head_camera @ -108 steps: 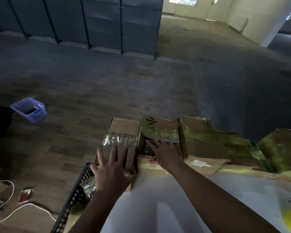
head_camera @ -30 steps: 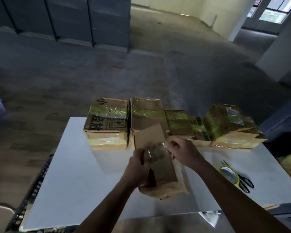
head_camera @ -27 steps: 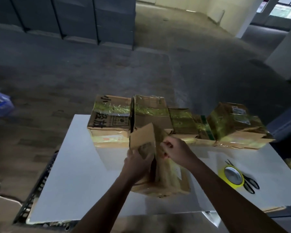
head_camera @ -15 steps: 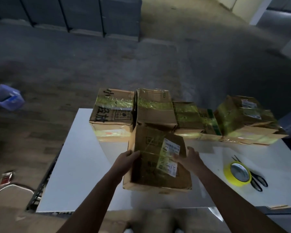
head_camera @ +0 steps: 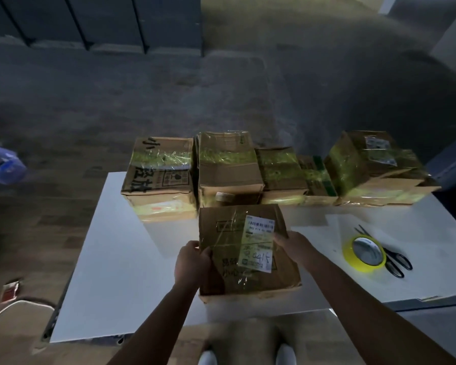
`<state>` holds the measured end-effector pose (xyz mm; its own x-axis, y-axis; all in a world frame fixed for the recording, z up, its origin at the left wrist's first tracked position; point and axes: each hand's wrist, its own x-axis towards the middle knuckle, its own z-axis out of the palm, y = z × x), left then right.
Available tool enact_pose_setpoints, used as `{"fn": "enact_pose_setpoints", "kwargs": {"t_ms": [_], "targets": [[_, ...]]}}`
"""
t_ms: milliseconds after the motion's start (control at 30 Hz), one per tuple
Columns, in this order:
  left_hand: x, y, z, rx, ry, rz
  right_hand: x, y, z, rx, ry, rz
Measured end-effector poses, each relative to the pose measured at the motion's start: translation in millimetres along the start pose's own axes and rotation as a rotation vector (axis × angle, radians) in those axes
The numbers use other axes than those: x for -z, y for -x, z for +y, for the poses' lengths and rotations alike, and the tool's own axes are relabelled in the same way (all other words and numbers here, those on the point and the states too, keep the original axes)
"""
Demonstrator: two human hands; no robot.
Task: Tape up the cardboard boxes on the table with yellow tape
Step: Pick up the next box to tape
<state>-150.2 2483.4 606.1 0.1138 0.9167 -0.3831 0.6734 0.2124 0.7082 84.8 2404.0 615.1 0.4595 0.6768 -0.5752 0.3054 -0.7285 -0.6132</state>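
Fingers of the left hand [head_camera: 192,262] curl round the left edge of the box [head_camera: 229,275]; the right hand [head_camera: 292,246] grips its right edge. The box sits near-middle on the table [head_camera: 116,246], taped boxes [head_camera: 227,164] behind it, tape roll [head_camera: 363,252] and scissors [head_camera: 396,262] right

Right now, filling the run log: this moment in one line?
box on table | left hand grips its left edge | right hand grips its right edge | tape roll by scissors
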Motion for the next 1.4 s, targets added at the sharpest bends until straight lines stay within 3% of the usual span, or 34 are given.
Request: {"fn": "enact_pose_setpoints", "kwargs": {"t_ms": [133, 333, 433, 533, 633, 767, 867, 1100, 1200, 1400], "targets": [[-8.8, 5.1, 4.1, -0.017, -0.013, -0.007, 8.6, 0.2, 3.8, -0.029, -0.089, 0.093], [-18.8, 2.9, 19.4, 0.035, 0.212, -0.178, 30.2, 15.0, 12.1, -0.006, -0.512, 0.171], [-19.9, 4.2, 23.1, 0.127, 0.388, -0.196, 36.4, 19.4, 14.5, 0.036, -0.548, 0.099], [-20.3, 2.8, 23.5, 0.183, 0.463, -0.242, 44.3, 24.6, 10.2, -0.048, -0.603, -0.063], [-20.0, 3.1, 28.7, 0.205, 0.457, -0.296, 51.8, 29.2, 3.4, -0.043, -0.525, -0.085], [-24.1, 6.1, 41.0, -0.034, 0.002, -0.098, 54.8, 29.3, -8.1, 0.074, -0.462, 0.006], [-16.6, 15.5, 64.9, -0.156, 0.131, -0.146, 51.8, 32.2, -23.3, 0.119, -0.394, 0.070], [-6.5, 29.9, 90.4, -0.068, 0.316, -0.439, 45.6, 34.5, -45.5, 0.236, -0.224, 0.244], [-13.3, 33.2, 86.5, -0.110, 0.332, -0.397, 46.1, 33.7, -44.7, 0.256, -0.187, 0.254], [-16.6, 31.9, 81.0, -0.077, 0.439, -0.384, 53.8, 34.4, -37.4, 0.224, -0.342, 0.160]]}}
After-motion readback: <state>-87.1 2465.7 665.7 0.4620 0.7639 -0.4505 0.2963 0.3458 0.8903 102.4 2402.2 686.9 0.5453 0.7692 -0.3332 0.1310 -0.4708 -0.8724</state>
